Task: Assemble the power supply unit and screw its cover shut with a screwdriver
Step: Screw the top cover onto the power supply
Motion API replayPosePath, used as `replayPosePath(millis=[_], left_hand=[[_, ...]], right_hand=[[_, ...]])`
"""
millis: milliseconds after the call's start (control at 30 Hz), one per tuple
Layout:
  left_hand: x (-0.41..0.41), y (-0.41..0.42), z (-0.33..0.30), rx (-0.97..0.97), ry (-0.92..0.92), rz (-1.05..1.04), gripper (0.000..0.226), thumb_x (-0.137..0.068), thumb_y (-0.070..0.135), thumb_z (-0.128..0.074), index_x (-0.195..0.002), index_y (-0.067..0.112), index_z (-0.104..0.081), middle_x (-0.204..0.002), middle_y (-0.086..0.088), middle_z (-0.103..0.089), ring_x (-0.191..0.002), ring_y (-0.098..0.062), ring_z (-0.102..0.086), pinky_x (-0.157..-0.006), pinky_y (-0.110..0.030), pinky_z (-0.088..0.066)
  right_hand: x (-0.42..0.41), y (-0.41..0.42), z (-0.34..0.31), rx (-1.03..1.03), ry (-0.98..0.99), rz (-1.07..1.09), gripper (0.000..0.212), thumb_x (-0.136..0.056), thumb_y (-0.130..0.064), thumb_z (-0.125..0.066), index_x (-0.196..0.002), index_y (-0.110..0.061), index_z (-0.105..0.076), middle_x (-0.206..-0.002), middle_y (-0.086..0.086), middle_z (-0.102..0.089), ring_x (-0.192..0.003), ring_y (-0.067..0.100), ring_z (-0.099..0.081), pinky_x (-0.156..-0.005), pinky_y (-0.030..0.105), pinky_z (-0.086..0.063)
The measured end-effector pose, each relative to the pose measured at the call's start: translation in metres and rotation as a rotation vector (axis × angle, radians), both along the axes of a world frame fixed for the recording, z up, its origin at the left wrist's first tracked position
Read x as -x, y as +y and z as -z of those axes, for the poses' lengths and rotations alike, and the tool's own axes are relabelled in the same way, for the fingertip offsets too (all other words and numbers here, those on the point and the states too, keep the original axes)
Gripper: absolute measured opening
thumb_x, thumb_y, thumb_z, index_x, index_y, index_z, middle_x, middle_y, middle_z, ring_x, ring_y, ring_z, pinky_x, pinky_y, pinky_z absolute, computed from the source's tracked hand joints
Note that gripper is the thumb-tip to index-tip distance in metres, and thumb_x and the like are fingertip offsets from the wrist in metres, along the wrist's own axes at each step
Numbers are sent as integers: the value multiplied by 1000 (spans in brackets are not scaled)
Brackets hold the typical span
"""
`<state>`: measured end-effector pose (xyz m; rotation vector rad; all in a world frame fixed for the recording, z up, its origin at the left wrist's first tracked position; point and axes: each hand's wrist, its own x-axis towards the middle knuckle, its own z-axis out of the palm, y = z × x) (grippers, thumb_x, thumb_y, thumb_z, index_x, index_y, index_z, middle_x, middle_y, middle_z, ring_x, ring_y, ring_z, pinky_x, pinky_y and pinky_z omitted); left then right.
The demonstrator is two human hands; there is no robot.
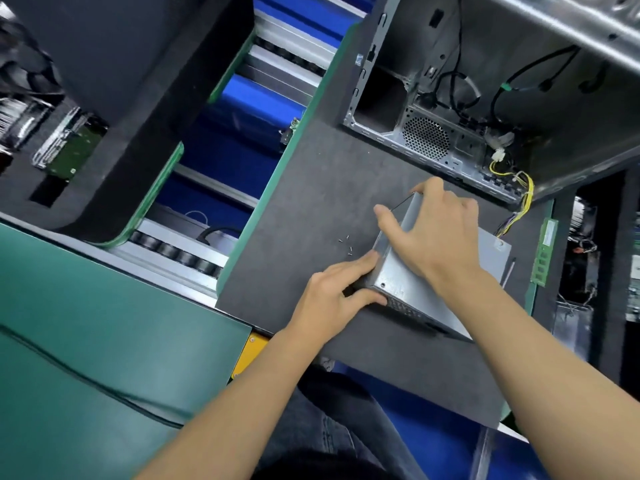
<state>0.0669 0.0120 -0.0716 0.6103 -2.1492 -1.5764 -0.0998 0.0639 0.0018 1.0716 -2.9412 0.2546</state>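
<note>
While both our hands grip it, the metal box point(408, 289) sits on the dark mat point(311, 202).
At nine o'clock of the box lie small screws point(347, 244); our left hand point(332, 299) pinches its near corner, our right hand point(429, 233) curls over its top edge, and a screwdriver point(508, 273) lies at three o'clock.

PSU case point(408, 282): bare grey metal, perforated grille on its 6 o'clock face. Wires point(516, 199) at its 1 o'clock: yellow. Mat point(311, 202): dark grey, green-edged. RAM stick point(544, 251) at 3 o'clock: green. PC chassis point(485, 98) at 12 o'clock: silver, round honeycomb vent, black cables. Bench point(86, 341) at 9 o'clock: teal.
</note>
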Motion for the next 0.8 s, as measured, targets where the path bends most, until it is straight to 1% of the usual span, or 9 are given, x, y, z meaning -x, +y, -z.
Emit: replayPosePath(millis=[133, 233, 300, 333, 400, 467, 567, 700, 800], left_hand=[[-2, -1, 0, -131, -32, -65, 81, -64, 34, -90, -138, 24, -60, -128, 28, -58, -121, -2, -58, -106, -21, -43], [-8, -2, 7, -139, -4, -125, 84, -56, 47, -89, -131, 46, -52, -121, 31, -59, -117, 1, -57, -98, -15, -44], [-16, -2, 12, -155, 20, -202, 78, -50, 49, -92, -115, 54, -48, -110, 25, -58, -103, -2, -57, -87, -11, -44], [-19, -2, 13, -167, 27, -254, 74, -49, 49, -93, -106, 52, -46, -103, 21, -57, -93, -5, -56, -81, -10, -43], [-22, -3, 16, -177, 52, -342, 58, -60, 45, -89, -95, 45, -43, -89, 13, -54, -79, -12, -53, -72, -12, -41], [-23, -4, 13, -200, 111, -413, 26, -86, 39, -67, -91, 45, -42, -81, 7, -54, -71, -15, -53, -66, -21, -43], [-21, -8, 12, -230, 120, -521, 18, -102, 31, -35, -89, 39, -44, -77, 3, -56, -69, -15, -55, -67, -22, -45], [-20, -8, 10, -248, 79, -526, 23, -102, 29, -30, -87, 26, -47, -71, 2, -57, -68, -13, -55, -67, -21, -44], [-21, -8, 9, -240, 74, -512, 23, -102, 30, -31, -87, 25, -47, -71, 0, -57, -68, -14, -55, -67, -21, -44]], right_hand=[[-3, 3, -3, 17, -14, -23, 62, -87, -68, -43, -113, -13, -52, -91, -2, -58, -96, 26, -56, -98, 39, -27], [-3, 7, -11, 55, -20, -99, 60, -93, -57, -48, -135, -13, -46, -134, 4, -48, -126, 27, -41, -113, 40, -16], [-6, 3, -24, 172, -42, -155, 56, -96, -49, -49, -138, -12, -46, -147, 5, -37, -135, 26, -32, -114, 37, -14], [-9, -1, -34, 299, -41, -207, 47, -97, -43, -50, -127, -8, -52, -139, 3, -43, -129, 26, -38, -110, 37, -22], [-15, -6, -53, 635, -42, -325, 31, -99, -28, -50, -83, -2, -54, -93, -3, -53, -84, 24, -50, -76, 38, -40], [-24, -9, -67, 924, -213, -373, 47, -103, -23, -47, -59, -11, -34, -57, 2, -34, -51, 22, -31, -50, 37, -25], [-42, -10, -57, 1098, -574, -354, 47, -104, -20, -46, -61, -29, -27, -54, -13, -26, -46, 10, -20, -50, 27, -17], [-60, 5, -12, 890, -767, -119, 51, -97, -21, -44, -54, -11, -19, -50, 2, -17, -48, 18, -16, -45, 36, -16], [-58, 3, -13, 930, -831, -133, 52, -97, -24, -44, -54, -10, -18, -51, 0, -17, -48, 14, -15, -47, 32, -15]])
